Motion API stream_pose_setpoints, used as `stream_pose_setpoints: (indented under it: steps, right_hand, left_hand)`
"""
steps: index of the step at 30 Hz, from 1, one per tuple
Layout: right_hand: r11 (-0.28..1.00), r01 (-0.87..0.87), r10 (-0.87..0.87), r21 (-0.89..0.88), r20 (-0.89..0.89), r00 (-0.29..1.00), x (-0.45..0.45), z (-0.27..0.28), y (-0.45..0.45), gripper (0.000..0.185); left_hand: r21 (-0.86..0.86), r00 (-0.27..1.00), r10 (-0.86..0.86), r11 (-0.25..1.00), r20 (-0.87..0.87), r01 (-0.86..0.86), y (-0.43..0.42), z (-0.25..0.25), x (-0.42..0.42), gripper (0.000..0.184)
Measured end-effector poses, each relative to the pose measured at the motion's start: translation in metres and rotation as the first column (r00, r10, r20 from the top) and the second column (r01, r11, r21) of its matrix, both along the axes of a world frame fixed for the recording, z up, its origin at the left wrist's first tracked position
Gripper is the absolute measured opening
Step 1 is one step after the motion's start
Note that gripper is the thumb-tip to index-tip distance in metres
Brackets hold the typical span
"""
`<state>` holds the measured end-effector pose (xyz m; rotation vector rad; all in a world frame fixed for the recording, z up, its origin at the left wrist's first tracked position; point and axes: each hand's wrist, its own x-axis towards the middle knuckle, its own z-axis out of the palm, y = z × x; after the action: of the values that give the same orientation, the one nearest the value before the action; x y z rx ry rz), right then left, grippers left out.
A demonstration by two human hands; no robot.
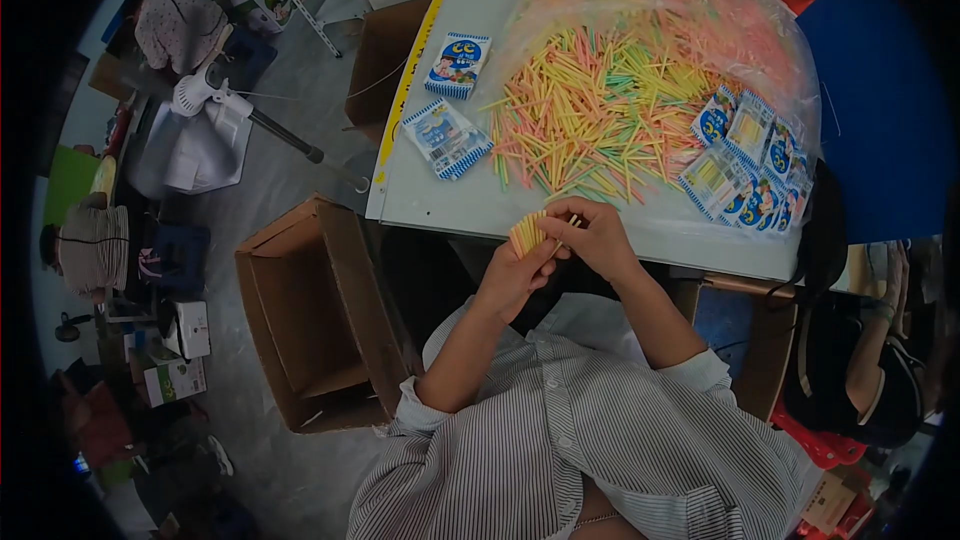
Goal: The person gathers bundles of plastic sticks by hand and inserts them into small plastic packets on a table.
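Observation:
My left hand [515,278] is closed around a small bundle of thin coloured sticks [527,234], mostly yellow with some pink, in front of the table edge. Right beside it, my right hand [598,242] has its thumb and fingers pinched together, with stick ends just showing between them. Beyond both hands, a large heap of pink, yellow and green sticks [600,110] lies in a big clear plastic bag [640,0]. Blue and white printed packets [757,162] are piled at the heap's right side. Two more packets, one blue-faced [458,65] and one paler [446,139], lie to its left.
An open cardboard box [315,320] stands on the floor at my left, another [765,335] under the table at right. A fan [200,95] stands on the left. Yellow tape [408,70] runs along the table's left edge. Another person's arm [872,340] shows at far right.

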<state>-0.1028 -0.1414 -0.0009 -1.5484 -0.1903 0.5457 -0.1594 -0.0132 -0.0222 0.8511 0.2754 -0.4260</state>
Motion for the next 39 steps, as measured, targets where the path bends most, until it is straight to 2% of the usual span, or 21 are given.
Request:
stream_pose_setpoints:
  steps: [3, 5, 8, 12, 14, 18, 21, 27, 29, 30, 32, 33, 35, 39]
  right_hand:
    - [0.998, 0.010, -0.005, -0.058, 0.095, 0.995, -0.002, -0.005, 0.001, 0.011]
    - [0.987, 0.080, -0.086, 0.137, 0.038, 0.996, -0.003, -0.012, 0.000, 0.015]
    - [0.986, 0.072, -0.078, 0.152, 0.037, 0.996, -0.005, -0.014, -0.001, 0.017]
    - [0.997, 0.034, -0.038, 0.069, 0.054, 0.998, -0.004, 0.000, 0.000, 0.016]
    - [0.997, -0.067, 0.069, -0.024, 0.076, 0.995, -0.002, 0.003, -0.002, 0.014]
    - [0.999, -0.013, 0.013, 0.035, -0.007, 1.000, -0.005, -0.002, 0.000, 0.013]
    - [0.997, 0.021, -0.024, 0.068, 0.043, 0.999, -0.008, -0.003, 0.002, 0.014]
    - [0.999, -0.043, 0.040, 0.025, 0.092, 0.995, -0.005, -0.003, 0.000, 0.019]
    - [0.991, -0.019, 0.022, 0.132, -0.024, 0.999, -0.006, 0.000, 0.002, 0.018]
    - [0.991, -0.021, 0.023, 0.132, -0.016, 1.000, -0.005, 0.000, 0.003, 0.018]
    - [0.998, -0.026, 0.038, -0.057, 0.214, 0.976, -0.005, -0.001, 0.004, 0.017]
    - [0.998, -0.029, 0.041, -0.053, 0.228, 0.973, -0.006, 0.002, 0.005, 0.017]
    - [1.000, 0.031, -0.031, -0.001, -0.035, 0.999, -0.009, 0.011, 0.007, 0.017]
    - [0.998, -0.006, 0.009, 0.061, -0.037, 0.999, -0.008, 0.008, 0.007, 0.012]
  left_hand:
    - [-0.036, 1.000, 0.021, 0.999, 0.011, -0.020, 0.001, -0.001, 0.000, 0.017]
    - [-0.058, 0.999, 0.033, 0.998, 0.008, -0.033, 0.002, -0.002, 0.000, 0.017]
    - [-0.122, 1.000, 0.020, 0.992, -0.014, -0.022, 0.005, 0.000, -0.001, 0.016]
    - [-0.121, 0.999, -0.028, 0.992, -0.016, 0.026, 0.003, 0.002, -0.002, 0.017]
    - [-0.112, 0.999, -0.035, 0.993, -0.009, 0.034, 0.003, 0.003, -0.001, 0.017]
    - [-0.142, 1.000, -0.021, 0.990, -0.007, 0.019, 0.003, 0.001, -0.002, 0.016]
    - [-0.160, 1.000, -0.005, 0.987, -0.005, 0.004, 0.005, -0.001, -0.003, 0.016]
    - [-0.211, 0.999, -0.034, 0.977, -0.033, 0.027, 0.007, 0.003, -0.001, 0.015]
    - [-0.227, 0.998, -0.039, 0.973, -0.038, 0.030, 0.006, 0.003, -0.002, 0.016]
    - [-0.237, 0.998, -0.041, 0.971, -0.049, 0.028, 0.006, 0.004, -0.002, 0.016]
    - [-0.244, 0.998, -0.038, 0.969, -0.046, 0.026, 0.005, 0.006, -0.002, 0.016]
    - [-0.246, 0.998, -0.033, 0.969, -0.053, 0.019, 0.005, 0.005, -0.001, 0.016]
    - [-0.245, 0.999, -0.021, 0.970, -0.048, 0.009, 0.005, 0.005, 0.000, 0.016]
    - [-0.233, 0.999, -0.014, 0.972, -0.037, 0.006, 0.008, 0.004, 0.001, 0.015]
